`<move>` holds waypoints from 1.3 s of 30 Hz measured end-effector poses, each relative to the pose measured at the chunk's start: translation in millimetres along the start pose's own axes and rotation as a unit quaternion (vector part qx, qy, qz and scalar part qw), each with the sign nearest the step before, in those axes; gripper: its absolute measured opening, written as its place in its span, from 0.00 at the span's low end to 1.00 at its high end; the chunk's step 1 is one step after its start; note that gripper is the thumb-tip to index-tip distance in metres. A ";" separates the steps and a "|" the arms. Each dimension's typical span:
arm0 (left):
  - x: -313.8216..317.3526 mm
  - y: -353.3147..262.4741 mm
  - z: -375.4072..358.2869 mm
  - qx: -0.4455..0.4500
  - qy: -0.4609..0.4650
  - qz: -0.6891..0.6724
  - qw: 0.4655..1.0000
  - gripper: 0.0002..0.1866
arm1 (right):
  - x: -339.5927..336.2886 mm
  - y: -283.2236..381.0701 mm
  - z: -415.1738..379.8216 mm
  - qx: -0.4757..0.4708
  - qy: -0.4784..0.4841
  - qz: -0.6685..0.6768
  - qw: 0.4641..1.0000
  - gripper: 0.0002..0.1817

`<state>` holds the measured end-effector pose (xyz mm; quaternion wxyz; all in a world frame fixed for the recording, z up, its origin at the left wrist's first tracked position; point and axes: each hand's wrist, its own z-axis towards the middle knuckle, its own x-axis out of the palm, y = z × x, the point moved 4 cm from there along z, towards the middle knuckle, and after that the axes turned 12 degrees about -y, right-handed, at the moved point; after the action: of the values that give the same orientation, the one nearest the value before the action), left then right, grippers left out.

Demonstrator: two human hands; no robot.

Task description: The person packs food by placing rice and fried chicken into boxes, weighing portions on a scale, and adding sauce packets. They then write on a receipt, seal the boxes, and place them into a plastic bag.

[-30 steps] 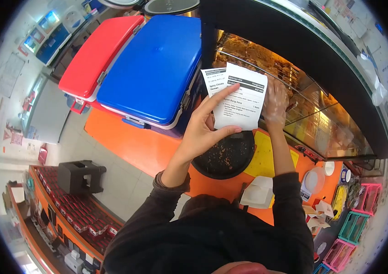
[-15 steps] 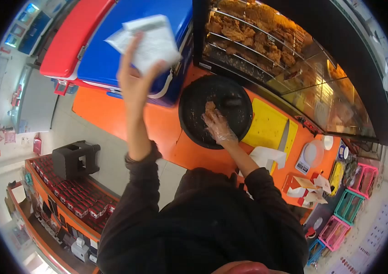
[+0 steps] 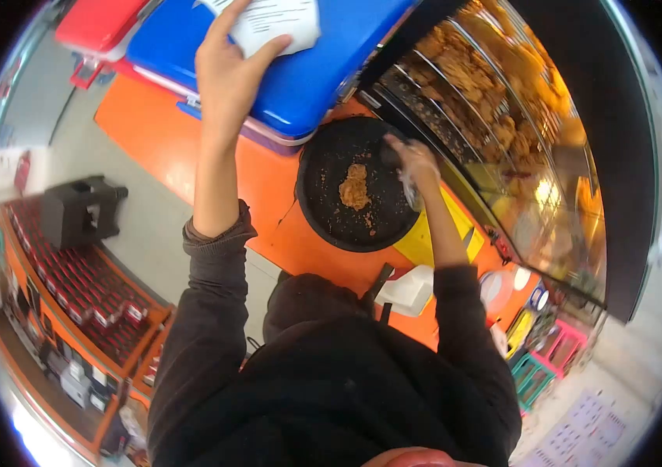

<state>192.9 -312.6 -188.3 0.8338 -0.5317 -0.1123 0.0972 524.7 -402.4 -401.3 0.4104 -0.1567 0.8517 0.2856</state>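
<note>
My left hand (image 3: 230, 78) is raised over the blue cooler and grips a white paper (image 3: 280, 27) with printed lines, thumb and fingers on its edges. In a clear plastic glove, my right hand (image 3: 419, 165) is at the right side of a wide, shallow black mortar (image 3: 323, 214). Its fingers close round a dark, blunt pestle (image 3: 389, 154), partly hidden and blurred. A piece of fried chicken (image 3: 354, 187) lies in the middle of the mortar with crumbs scattered about it, apart from both hands.
The blue cooler (image 3: 346, 47) and a red cooler (image 3: 97, 23) stand at the back left of the orange table (image 3: 159, 148). A glass display case (image 3: 494, 101) of fried chicken borders the right. A yellow board (image 3: 416, 241) with a knife and a white box (image 3: 407, 289) lie close by.
My right hand has left the chicken and moved to the right onto the pestle. My left hand has moved up with the paper, and the view has turned.
</note>
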 end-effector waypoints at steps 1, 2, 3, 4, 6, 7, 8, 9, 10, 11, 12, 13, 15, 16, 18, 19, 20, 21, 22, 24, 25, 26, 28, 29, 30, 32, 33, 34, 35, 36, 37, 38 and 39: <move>-4.7 -2.3 -0.1 0.029 -0.012 0.092 0.995 0.30 | -20.9 23.6 -37.7 -0.093 -0.077 0.078 0.990 0.32; -7.3 -4.7 -1.3 0.015 -0.025 0.105 0.994 0.30 | -36.6 37.7 -86.4 -0.180 -0.147 0.158 0.960 0.32; -4.5 -8.3 0.5 -0.007 -0.006 0.021 1.000 0.30 | -36.5 41.8 -120.2 -0.185 -0.189 0.154 0.952 0.35; -3.3 -8.3 2.7 -0.024 0.018 -0.066 0.997 0.30 | -30.4 44.6 -146.2 -0.187 -0.235 0.155 0.941 0.37; -5.7 6.1 7.7 -0.012 0.019 -0.086 0.996 0.34 | 22.4 23.5 -152.0 -0.167 -0.194 -0.043 0.966 0.34; -7.4 3.1 7.7 0.001 0.007 -0.040 0.999 0.33 | 70.9 0.5 -134.5 -0.235 -0.232 -0.120 0.936 0.33; -7.4 1.1 2.1 0.008 -0.001 0.004 1.000 0.33 | 105.2 -19.5 -120.7 -0.296 -0.265 -0.199 0.896 0.33; -4.9 3.7 -0.2 0.008 -0.013 -0.039 0.999 0.32 | 89.7 -8.7 -122.3 -0.292 -0.261 -0.204 0.897 0.33; -5.6 4.9 4.4 0.011 -0.016 -0.040 0.999 0.32 | 72.7 -0.6 -103.3 -0.185 -0.099 -0.047 0.977 0.33; -8.3 0.5 4.7 0.046 -0.020 0.032 0.998 0.32 | 62.3 -3.2 -88.5 -0.056 0.075 0.109 0.990 0.34; -11.5 -3.3 -0.2 0.075 -0.020 0.107 0.991 0.31 | 95.2 -58.2 -18.9 -0.170 0.061 0.116 0.977 0.34; -9.0 -7.8 -4.1 0.043 -0.016 0.023 0.999 0.30 | 59.7 -29.4 -56.2 -0.117 -0.012 0.133 0.984 0.34; -8.0 2.6 -0.9 0.036 -0.022 0.000 0.999 0.30 | 30.0 4.0 -117.9 -0.068 -0.080 0.150 0.983 0.35; -7.6 6.1 -0.6 0.027 -0.024 -0.029 0.999 0.30 | 36.1 2.0 -128.6 -0.083 -0.076 0.032 0.993 0.37; -7.0 -2.0 -1.2 0.042 -0.023 0.002 0.999 0.30 | 73.2 -0.3 -129.0 -0.050 0.033 -0.248 0.967 0.41; -5.9 -7.4 -7.1 0.051 -0.024 0.031 0.998 0.30 | 82.4 -5.1 -125.9 -0.065 0.030 -0.264 0.962 0.41; -5.9 -6.3 -7.4 0.052 -0.020 0.027 0.998 0.30 | 89.1 -1.2 -118.9 -0.087 0.022 -0.273 0.958 0.40; -6.7 -1.1 -0.8 0.070 -0.026 0.058 0.996 0.30 | 96.9 -12.3 -77.9 -0.094 0.012 -0.266 0.959 0.40; -8.0 2.0 -1.9 0.075 -0.031 0.092 0.992 0.30 | 106.7 -37.7 -34.0 -0.287 0.047 -0.137 0.947 0.40; -9.1 0.0 -6.2 0.069 -0.025 0.094 0.993 0.31 | 96.8 -61.8 -16.1 -0.268 0.120 0.139 0.946 0.41; -8.7 0.0 -2.2 0.075 -0.023 0.091 0.993 0.31 | 54.2 -20.4 -52.7 -0.165 0.033 0.148 0.975 0.41; -9.7 2.5 -3.5 0.074 -0.025 0.101 0.992 0.31 | 20.6 13.2 -102.0 -0.055 -0.049 0.149 0.986 0.41; -6.2 6.5 0.2 0.038 -0.021 0.002 0.999 0.32 | 39.8 28.2 -120.6 -0.069 -0.113 -0.118 0.984 0.37; -4.8 6.6 0.3 0.031 -0.014 -0.020 0.999 0.32 | 83.7 2.9 -87.8 -0.145 -0.053 -0.167 0.974 0.40; -4.5 0.9 -3.2 0.029 -0.013 -0.024 0.999 0.32 | 82.1 -2.7 -75.1 -0.142 -0.056 -0.168 0.974 0.40; -4.8 -9.1 -2.3 0.034 -0.013 0.043 0.998 0.32 | 73.2 2.8 -43.2 -0.194 -0.006 -0.139 0.971 0.41; -5.1 -5.6 -6.9 0.026 -0.013 0.042 0.999 0.32 | 70.8 -19.2 -27.9 -0.189 -0.003 -0.144 0.971 0.41; -7.2 0.3 -8.8 0.020 -0.011 0.035 0.999 0.31 | 71.5 -34.7 -16.0 -0.255 0.018 0.003 0.967 0.41; -8.1 2.9 0.2 0.032 -0.015 0.028 0.999 0.31 | 70.5 -22.1 -3.9 -0.329 0.033 0.158 0.931 0.41; -5.6 -6.0 -1.3 -0.023 -0.007 -0.042 0.999 0.31 | 61.8 6.3 -24.7 -0.341 0.035 0.160 0.926 0.41; -7.6 -1.3 0.1 0.018 -0.013 -0.001 1.000 0.31 | 41.5 30.7 -70.2 -0.190 -0.030 0.076 0.978 0.39; -8.6 2.8 2.2 0.061 -0.016 0.040 0.997 0.31 | 30.3 42.0 -97.9 -0.034 -0.096 -0.009 0.995 0.38; -8.4 -0.5 3.9 0.064 -0.014 0.041 0.997 0.31 | 57.8 36.4 -88.5 -0.060 -0.056 -0.104 0.991 0.35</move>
<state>183.7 -311.8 -187.0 0.8596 -0.4803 -0.0958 0.1457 417.1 -430.0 -389.6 0.4750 -0.2529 0.7876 0.3002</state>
